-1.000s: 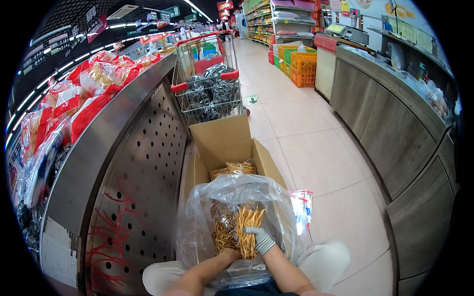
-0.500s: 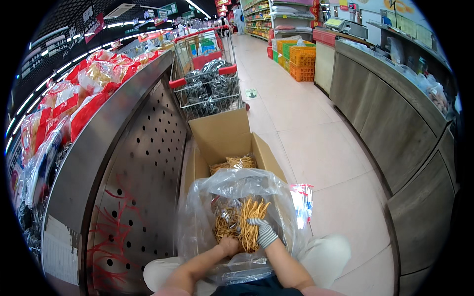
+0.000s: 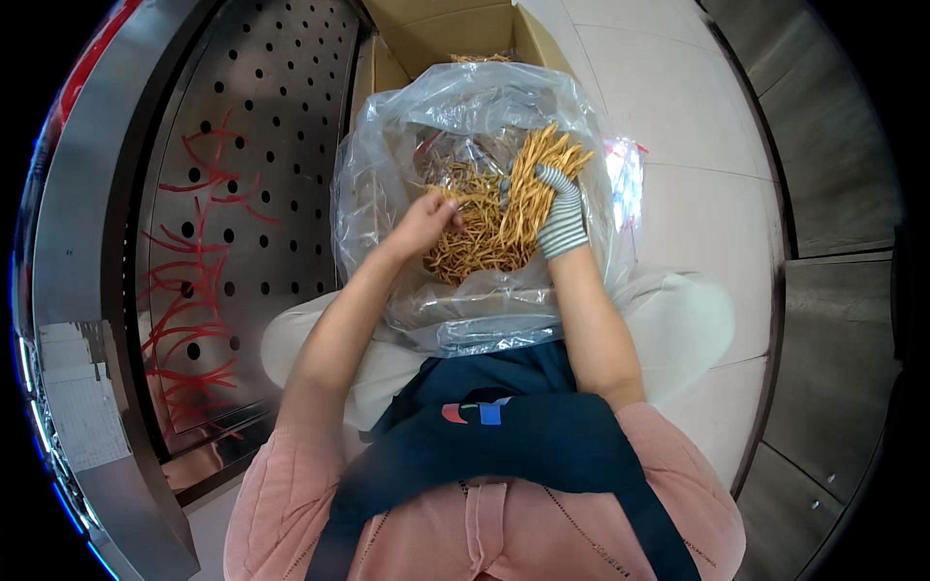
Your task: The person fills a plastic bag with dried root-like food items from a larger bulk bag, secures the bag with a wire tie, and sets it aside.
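My right hand (image 3: pixel 564 215), in a grey-and-white striped glove, is closed round a thick bundle of long golden dried strands (image 3: pixel 531 189). The bundle leans up and to the right over a heap of loose, shorter dried strands (image 3: pixel 475 247). Bare and curled, my left hand (image 3: pixel 426 225) is at the heap's left side with its fingers drawn together; what they pinch, if anything, is too small to make out. Heap and bundle are inside a large clear plastic bag (image 3: pixel 465 87), spread open before my lap.
Behind the bag stands an open cardboard box (image 3: pixel 436 34) with more strands in it. A perforated metal panel (image 3: pixel 281 165) rises close on the left. Shiny plastic packaging (image 3: pixel 625 184) lies on the tiled floor to the right, and wooden cabinets (image 3: pixel 833 184) line the far right.
My view has tipped down, so the aisle and trolley are out of sight. My left hand has come up out of the strands, and the bundle in my right hand now leans rightward.
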A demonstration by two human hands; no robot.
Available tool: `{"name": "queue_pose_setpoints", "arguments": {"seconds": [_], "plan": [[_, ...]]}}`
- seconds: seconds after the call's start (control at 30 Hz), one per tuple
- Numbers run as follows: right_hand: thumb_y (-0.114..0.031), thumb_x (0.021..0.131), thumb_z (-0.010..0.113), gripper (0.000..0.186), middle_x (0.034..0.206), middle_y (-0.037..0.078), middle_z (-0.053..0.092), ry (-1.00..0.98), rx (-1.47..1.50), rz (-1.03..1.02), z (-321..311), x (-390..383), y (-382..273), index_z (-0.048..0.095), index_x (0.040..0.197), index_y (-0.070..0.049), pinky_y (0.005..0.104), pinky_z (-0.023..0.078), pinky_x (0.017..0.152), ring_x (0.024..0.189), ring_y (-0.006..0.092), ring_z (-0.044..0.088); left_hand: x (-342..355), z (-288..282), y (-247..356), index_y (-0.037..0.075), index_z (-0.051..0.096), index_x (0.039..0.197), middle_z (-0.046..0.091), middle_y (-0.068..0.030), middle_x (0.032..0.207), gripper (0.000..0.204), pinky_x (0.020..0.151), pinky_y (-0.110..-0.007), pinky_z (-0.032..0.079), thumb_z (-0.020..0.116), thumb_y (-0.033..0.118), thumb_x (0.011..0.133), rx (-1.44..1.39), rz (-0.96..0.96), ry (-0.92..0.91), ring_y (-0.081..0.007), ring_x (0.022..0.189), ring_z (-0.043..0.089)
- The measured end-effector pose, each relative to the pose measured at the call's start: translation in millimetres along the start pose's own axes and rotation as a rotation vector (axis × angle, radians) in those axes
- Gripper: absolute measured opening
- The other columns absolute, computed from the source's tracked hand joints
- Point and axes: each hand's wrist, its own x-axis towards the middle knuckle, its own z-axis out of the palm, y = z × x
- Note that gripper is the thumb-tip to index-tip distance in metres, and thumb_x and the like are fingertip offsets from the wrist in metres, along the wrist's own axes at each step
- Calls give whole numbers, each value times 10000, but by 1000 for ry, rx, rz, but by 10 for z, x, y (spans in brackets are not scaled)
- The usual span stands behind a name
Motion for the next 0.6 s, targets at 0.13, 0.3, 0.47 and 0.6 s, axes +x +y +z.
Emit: {"name": "queue_pose_setpoints", "arguments": {"seconds": [0.13,0.3,0.47,0.6], "plan": [[-111,742,667,424,928,167,632,98,1,12,102,30,46,530,1124,12,444,555,721,821,328,637,-147,-134,355,58,493,941,563,-14,796,166,739,-262,465,430,204,986,-265,29,55,-118,768,569],[-105,739,666,414,927,158,631,100,-89,163,6,121,161,537,1113,17,415,546,758,820,318,636,-241,-80,864,70,489,950,554,-7,805,165,746,-257,455,451,228,982,-363,117,123,-109,772,560],[-99,764,674,423,996,140,647,-163,-123,258,-29,115,268,549,1154,6,344,532,810,916,242,634,-77,195,759,67,475,922,549,2,772,172,688,-242,448,450,227,981,-171,144,51,-88,730,543],[-91,763,678,445,1039,114,640,-167,-181,225,96,-15,197,546,1180,-12,345,515,848,956,234,621,-63,271,760,38,459,913,571,-76,772,187,671,-337,458,461,218,962,278,112,213,-211,732,576]]}}
